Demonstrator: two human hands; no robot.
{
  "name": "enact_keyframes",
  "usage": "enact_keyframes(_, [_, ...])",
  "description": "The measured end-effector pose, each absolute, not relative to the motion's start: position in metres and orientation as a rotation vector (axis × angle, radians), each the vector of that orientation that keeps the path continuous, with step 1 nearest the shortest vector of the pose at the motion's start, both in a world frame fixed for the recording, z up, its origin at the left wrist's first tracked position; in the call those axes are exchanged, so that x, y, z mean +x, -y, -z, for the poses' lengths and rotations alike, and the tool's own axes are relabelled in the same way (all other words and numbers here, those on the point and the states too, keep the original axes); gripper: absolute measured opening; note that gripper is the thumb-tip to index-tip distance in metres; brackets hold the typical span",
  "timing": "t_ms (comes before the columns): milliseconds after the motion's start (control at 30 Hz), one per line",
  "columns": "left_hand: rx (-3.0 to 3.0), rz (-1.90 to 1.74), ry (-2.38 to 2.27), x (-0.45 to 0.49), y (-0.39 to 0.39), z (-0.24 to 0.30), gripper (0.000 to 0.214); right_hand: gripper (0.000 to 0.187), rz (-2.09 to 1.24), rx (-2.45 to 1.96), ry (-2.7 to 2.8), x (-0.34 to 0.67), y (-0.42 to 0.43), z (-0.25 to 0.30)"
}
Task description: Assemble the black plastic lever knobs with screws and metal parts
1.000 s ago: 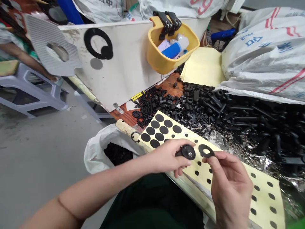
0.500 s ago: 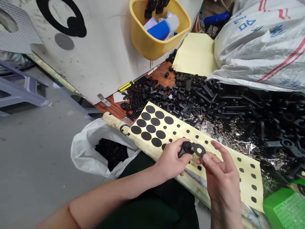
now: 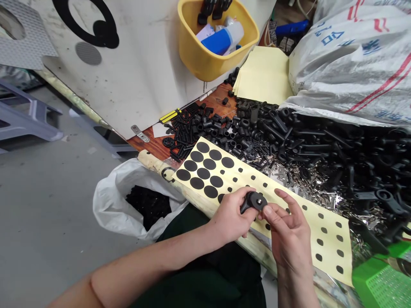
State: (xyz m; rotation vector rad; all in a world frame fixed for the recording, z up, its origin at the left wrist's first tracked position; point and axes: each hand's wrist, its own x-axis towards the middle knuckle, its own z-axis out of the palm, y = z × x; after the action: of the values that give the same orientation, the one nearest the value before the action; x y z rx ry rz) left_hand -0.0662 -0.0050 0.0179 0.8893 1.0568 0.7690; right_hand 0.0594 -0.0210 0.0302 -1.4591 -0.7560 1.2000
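Note:
My left hand (image 3: pixel 231 214) is closed round a black plastic part (image 3: pixel 246 203) with a round head. Over that head lies a thin black ring-shaped pad (image 3: pixel 258 200), a small metal piece showing through its central hole. My right hand (image 3: pixel 290 231) pinches the pad's right edge between thumb and a finger, while another finger points up and away. Beneath both hands is a pale yellow backing sheet (image 3: pixel 330 246). It carries large black discs at its left end and small black dots where rings have been peeled.
Black plastic parts (image 3: pixel 308 145) and small metal clips (image 3: pixel 298 184) heap behind the sheet. A yellow bin (image 3: pixel 195 60) hangs on the white panel. A white bag (image 3: pixel 109 209) of black pieces hangs at the table edge; a green basket (image 3: pixel 382 278) stands at right.
My right hand has moved left, bringing the ring-shaped pad from beside the black part onto its round head. My left hand has stayed nearly still.

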Motion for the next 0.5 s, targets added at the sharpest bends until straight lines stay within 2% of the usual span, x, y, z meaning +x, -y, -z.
enact_keyframes(500, [0.932,-0.810,-1.020,-0.0665,0.0068,-0.0144,0.037,0.068,-1.182,-1.490,0.756,0.0603,0.0205,-0.0262])
